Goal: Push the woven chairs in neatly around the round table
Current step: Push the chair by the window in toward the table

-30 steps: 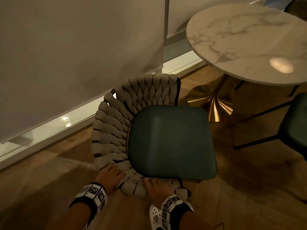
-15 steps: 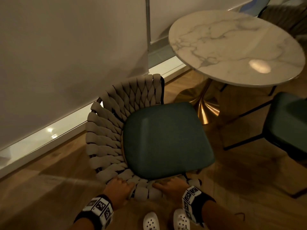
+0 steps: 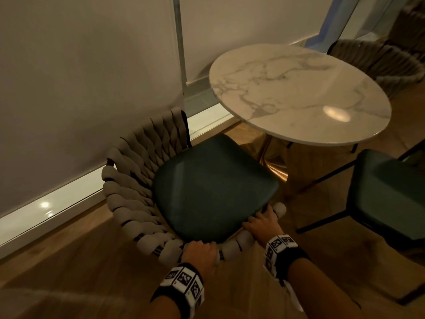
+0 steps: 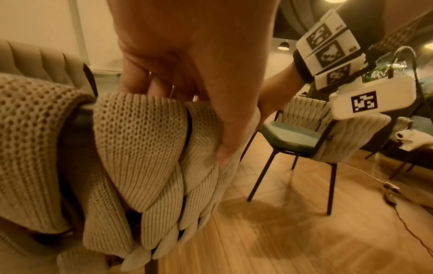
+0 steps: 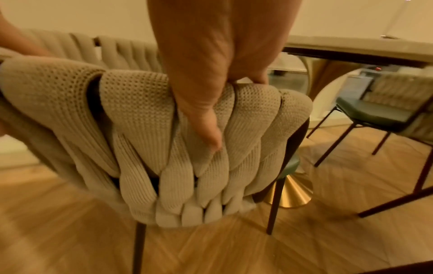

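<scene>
A woven chair [image 3: 135, 180] with a beige braided back and dark green seat [image 3: 213, 187] stands in front of me, its seat's far corner next to the round marble table [image 3: 299, 93]. My left hand [image 3: 202, 252] grips the top rail of the woven back [image 4: 145, 133], fingers over the top and thumb down the outside. My right hand [image 3: 262, 224] grips the same rail [image 5: 211, 118] further right, near its end. A second green-seated chair [image 3: 386, 194] stands at the right of the table, and a third woven chair [image 3: 377, 63] behind it.
A light wall with a low window strip [image 3: 57, 199] runs close along the chair's left. The table stands on a gold pedestal base [image 5: 293, 192]. Wooden herringbone floor [image 3: 80, 261] lies around. A white cable and plug [image 4: 389, 187] lie on the floor.
The chair has turned and slid toward the table, its seat corner now close under the tabletop's edge. Both hands kept their grip on the back rail and moved right with it.
</scene>
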